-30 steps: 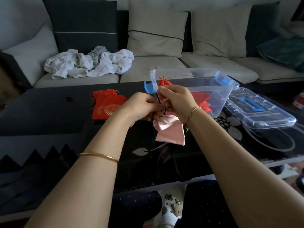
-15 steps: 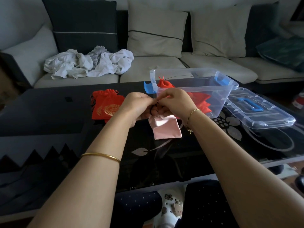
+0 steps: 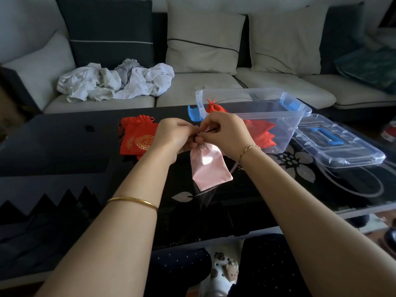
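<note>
Dark glass table (image 3: 64, 146) fills the foreground, and the pink pouch (image 3: 209, 166) hangs just above it, near the front middle, its lower corner close to the glass. Both hands meet at its gathered neck. The left hand (image 3: 173, 136) curls round the bunched fabric, while the right hand (image 3: 225, 133) pinches the thin dark cord (image 3: 209, 130) between thumb and fingertips. Which strand each finger holds is hard to tell, since the knuckles hide most of the cord.

I judge the pouch light, limp and slick like satin, so it would slide out of a loose hold. The puckered neck and the cord give the surest purchase, not the smooth body.

Left of the hands lie red pouches (image 3: 139, 138) on the glass. Beyond stands a clear box (image 3: 257, 112) with more red ones inside, its lid (image 3: 353, 151) beside it. Farthest back, a sofa (image 3: 192, 88) carries crumpled white clothes (image 3: 115, 82).
</note>
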Demonstrator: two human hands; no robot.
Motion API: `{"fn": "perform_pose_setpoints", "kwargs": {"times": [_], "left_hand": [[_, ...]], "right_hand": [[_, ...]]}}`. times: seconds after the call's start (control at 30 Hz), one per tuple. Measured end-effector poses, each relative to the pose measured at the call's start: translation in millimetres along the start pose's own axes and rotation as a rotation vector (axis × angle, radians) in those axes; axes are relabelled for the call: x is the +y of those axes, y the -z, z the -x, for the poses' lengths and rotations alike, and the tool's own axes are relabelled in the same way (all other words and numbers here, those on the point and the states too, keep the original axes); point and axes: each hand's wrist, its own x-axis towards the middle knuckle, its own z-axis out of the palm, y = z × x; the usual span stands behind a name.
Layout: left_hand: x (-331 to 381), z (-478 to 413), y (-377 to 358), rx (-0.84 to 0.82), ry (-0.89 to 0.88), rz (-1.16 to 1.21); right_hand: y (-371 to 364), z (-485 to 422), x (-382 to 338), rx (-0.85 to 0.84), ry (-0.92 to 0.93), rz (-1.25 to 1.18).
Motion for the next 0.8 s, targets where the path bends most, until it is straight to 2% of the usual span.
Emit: {"fn": "perform_pose_setpoints", "kwargs": {"times": [0.2,0.3,0.43,0.53,0.6,0.73,0.8], "left_hand": [[3.8,1.4,-1.6,0.047,0.011,0.006],[4.6,-0.4,-0.4,0.092,0.009,0.011],[4.2,-6.1,5.0,0.178,-0.011,0.072],[5.1,-4.9,9.8,0.231,-0.110,0.032],[8.2,-2.0,11.7,0.211,-0.233,-0.050],[12.7,4.9,3.2,0.035,-0.495,-0.337],[9.0,1.8,-1.2,0.063,-0.546,-0.461]], "right_hand": [[-0.3,-1.7,-7.9,0.002,0.112,0.224],[-2.7,-1.8,-8.4,-0.010,0.098,0.247],[-1.7,-1.8,-7.5,-0.022,-0.076,-0.008],[-0.7,-1.4,-2.4,-0.008,-0.225,-0.181],[-0.3,-1.5,1.5,0.014,-0.305,-0.245],[-1.3,-3.6,5.9,0.020,-0.403,-0.390],[-2.2,-4.9,8.1,0.026,-0.448,-0.524]]}}
